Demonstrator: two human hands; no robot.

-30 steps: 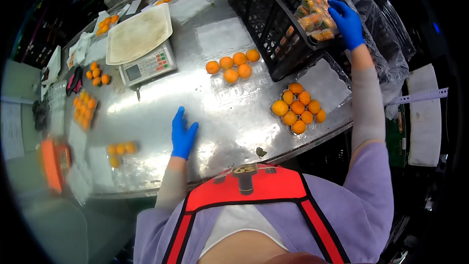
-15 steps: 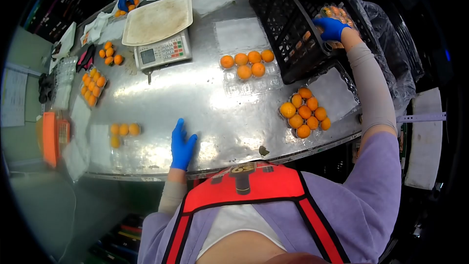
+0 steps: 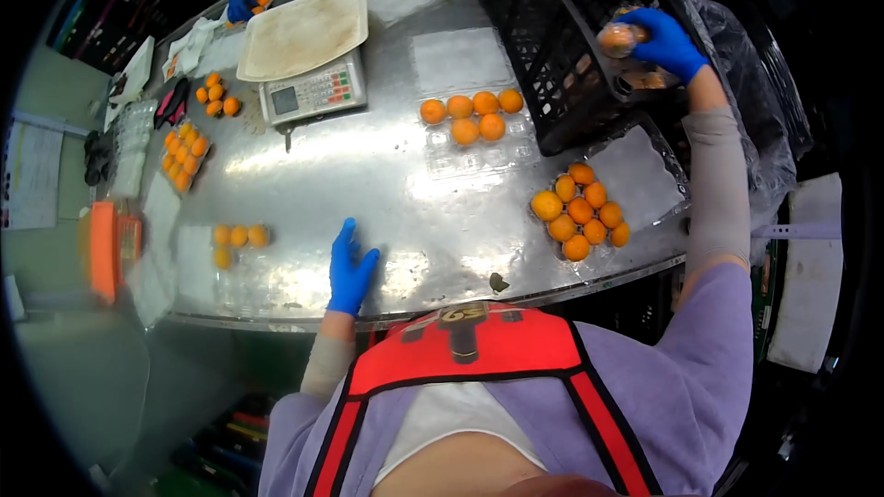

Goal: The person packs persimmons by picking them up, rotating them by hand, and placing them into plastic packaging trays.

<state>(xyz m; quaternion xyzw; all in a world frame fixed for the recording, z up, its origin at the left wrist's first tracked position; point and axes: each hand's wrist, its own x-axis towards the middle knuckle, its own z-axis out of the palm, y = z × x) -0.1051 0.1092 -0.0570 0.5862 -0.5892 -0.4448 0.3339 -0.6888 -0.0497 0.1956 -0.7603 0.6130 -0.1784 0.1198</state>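
Observation:
My right hand (image 3: 670, 44), in a blue glove, is closed on a clear plastic pack of orange fruit (image 3: 618, 39) over the black crate (image 3: 562, 64) at the upper right. The pack is tilted, and my fingers hide part of it. Near the table's front edge my left hand (image 3: 351, 271), gloved in blue too, is open, fingers apart and nothing in it. To the right lies a tray filled with orange fruit (image 3: 580, 211), its lid open. Another open tray with orange fruit (image 3: 466, 131) in only part of its cups lies mid-table.
A scale (image 3: 313, 90) with a beige pan stands at the back left. Loose orange fruit (image 3: 215, 92), a filled tray (image 3: 184, 156) and a partly filled tray (image 3: 238, 236) lie on the left. Another person's gloved hand (image 3: 241, 2) is at the far edge.
My right hand has shifted right and turned, tilting the fruit pack over the crate. My left hand stays open above the table. The whole view has shifted slightly.

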